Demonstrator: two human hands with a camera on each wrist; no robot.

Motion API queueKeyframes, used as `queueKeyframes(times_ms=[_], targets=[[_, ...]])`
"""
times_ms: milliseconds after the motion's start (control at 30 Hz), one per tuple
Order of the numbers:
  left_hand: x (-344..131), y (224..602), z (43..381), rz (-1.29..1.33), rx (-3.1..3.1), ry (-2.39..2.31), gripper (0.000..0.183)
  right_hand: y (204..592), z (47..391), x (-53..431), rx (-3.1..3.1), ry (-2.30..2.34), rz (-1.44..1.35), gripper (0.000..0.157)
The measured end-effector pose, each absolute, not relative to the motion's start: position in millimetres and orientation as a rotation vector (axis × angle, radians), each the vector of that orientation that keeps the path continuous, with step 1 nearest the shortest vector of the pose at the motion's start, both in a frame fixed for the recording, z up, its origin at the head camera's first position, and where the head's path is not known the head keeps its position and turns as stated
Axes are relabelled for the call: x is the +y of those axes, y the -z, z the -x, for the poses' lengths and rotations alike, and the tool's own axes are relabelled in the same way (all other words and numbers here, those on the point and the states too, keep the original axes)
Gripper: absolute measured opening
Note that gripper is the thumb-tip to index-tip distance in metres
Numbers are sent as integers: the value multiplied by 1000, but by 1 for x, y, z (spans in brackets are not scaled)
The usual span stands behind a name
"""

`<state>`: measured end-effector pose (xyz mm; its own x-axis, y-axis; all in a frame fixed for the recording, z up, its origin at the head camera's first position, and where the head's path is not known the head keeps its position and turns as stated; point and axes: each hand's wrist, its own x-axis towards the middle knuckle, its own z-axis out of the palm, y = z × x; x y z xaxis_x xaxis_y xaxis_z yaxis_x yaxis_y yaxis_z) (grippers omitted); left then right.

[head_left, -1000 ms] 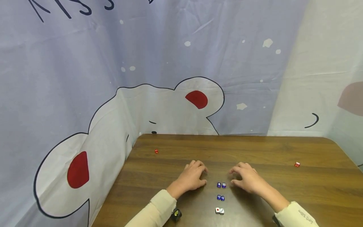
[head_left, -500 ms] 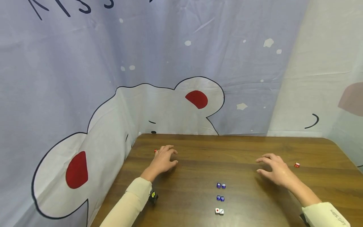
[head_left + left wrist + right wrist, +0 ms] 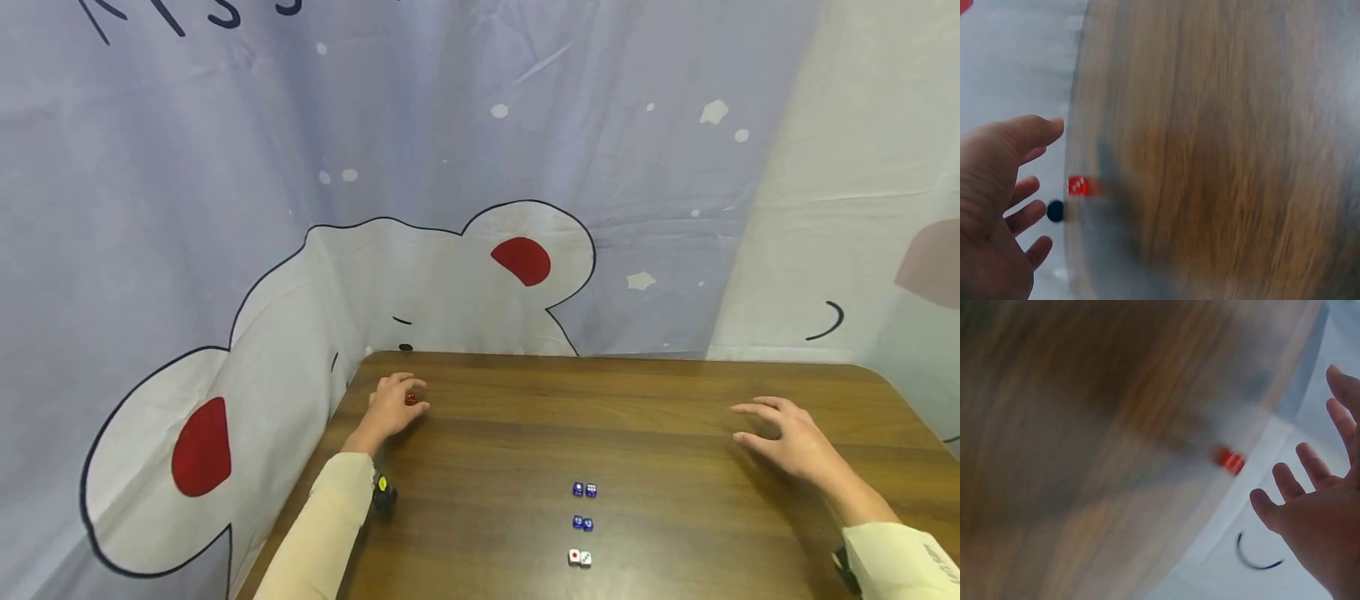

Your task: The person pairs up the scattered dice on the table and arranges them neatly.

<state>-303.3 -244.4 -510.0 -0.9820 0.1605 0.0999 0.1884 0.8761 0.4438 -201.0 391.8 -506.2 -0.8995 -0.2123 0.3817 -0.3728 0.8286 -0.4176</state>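
At the far left of the table, my left hand [image 3: 390, 406] hovers by a red die [image 3: 411, 399], which lies in the gap between thumb and fingers. The left wrist view has this red die [image 3: 1078, 185] on the wood, apart from the spread fingertips. My right hand [image 3: 797, 446] is over the right side, fingers loosely bent and holding nothing. A second red die [image 3: 1233, 461], blurred, appears beyond its fingers in the right wrist view; in the head view the hand hides it.
Two pairs of blue dice [image 3: 591, 490] and one pair of white dice [image 3: 586, 559] form rows near the middle front of the brown wooden table [image 3: 480, 500]. A printed curtain [image 3: 450, 283] hangs behind the table and along its left side.
Both hands have moved apart from beside the dice rows. The left went far left to its red die; the right went right, now covering the other red die. The rows stay in place.
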Motion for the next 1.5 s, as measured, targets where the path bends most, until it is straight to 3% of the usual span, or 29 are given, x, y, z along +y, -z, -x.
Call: queueKeyframes(times_ms=[700, 1000, 1500], targets=[[-263, 515, 307, 67, -3071, 709, 56, 526, 194, 458, -2887, -675, -132, 49], [-263, 521, 307, 6, -3064, 700, 47, 524, 196, 461, -2919, -627, -127, 38], [-261, 526, 308, -66, -3023, 723, 29, 521, 197, 457, -2924, -616, -99, 32]])
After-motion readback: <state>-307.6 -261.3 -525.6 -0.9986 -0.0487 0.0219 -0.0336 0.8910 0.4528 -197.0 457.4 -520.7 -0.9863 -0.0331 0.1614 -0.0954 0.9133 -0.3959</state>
